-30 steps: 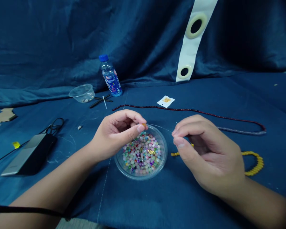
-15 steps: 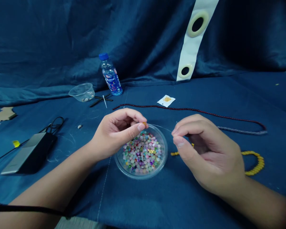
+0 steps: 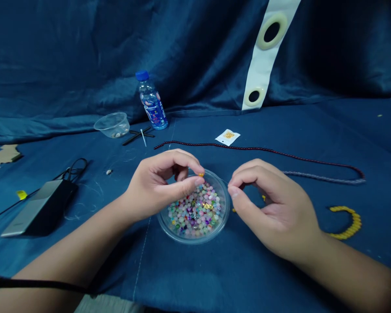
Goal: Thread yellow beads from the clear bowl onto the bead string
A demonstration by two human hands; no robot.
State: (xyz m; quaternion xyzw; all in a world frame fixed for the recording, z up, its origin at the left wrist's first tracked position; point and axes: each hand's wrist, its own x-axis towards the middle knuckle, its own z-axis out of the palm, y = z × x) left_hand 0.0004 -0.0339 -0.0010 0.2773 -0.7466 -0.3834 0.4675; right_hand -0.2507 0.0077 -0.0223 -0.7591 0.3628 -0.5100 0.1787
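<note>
Between thumb and forefinger, my left hand (image 3: 164,184) pinches a small orange bead (image 3: 201,174) above the far part of a round clear bowl (image 3: 164,234). Many mixed-colour beads (image 3: 193,213) fill the bowl. My right hand (image 3: 273,204) is closed in a pinch to the right of the bowl, on a thin clear thread (image 3: 224,180) that shows only faintly. Partly behind that hand lies a curved strand of yellow beads (image 3: 353,224); its middle is hidden.
A long dark red and pale bead strand (image 3: 247,148) runs behind my hands. Farther back are a small white packet (image 3: 228,137), a blue-capped bottle (image 3: 154,108) and a clear tub (image 3: 112,126). A grey-black device (image 3: 41,208) with a cable sits at left.
My right hand has moved left, closer to my left hand. The left fingertips have shifted slightly right and down, and the orange bead now shows between them.
</note>
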